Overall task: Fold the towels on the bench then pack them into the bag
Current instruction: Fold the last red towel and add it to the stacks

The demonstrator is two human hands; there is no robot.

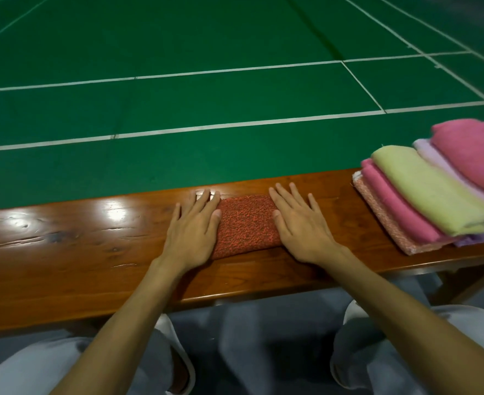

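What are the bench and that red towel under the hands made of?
The bench looks like varnished wood: visible grain, cracks and glossy light reflections. The red towel looks like a nubby woven cloth, perhaps terry, judging by its bumpy, matte surface.

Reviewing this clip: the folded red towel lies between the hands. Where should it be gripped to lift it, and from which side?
Probably by its two short ends, from left and right. The red towel lies as a flat, compact rectangle on the bench, with the left hand and right hand already flat at those ends. Sliding fingers under each end should keep the fold together.
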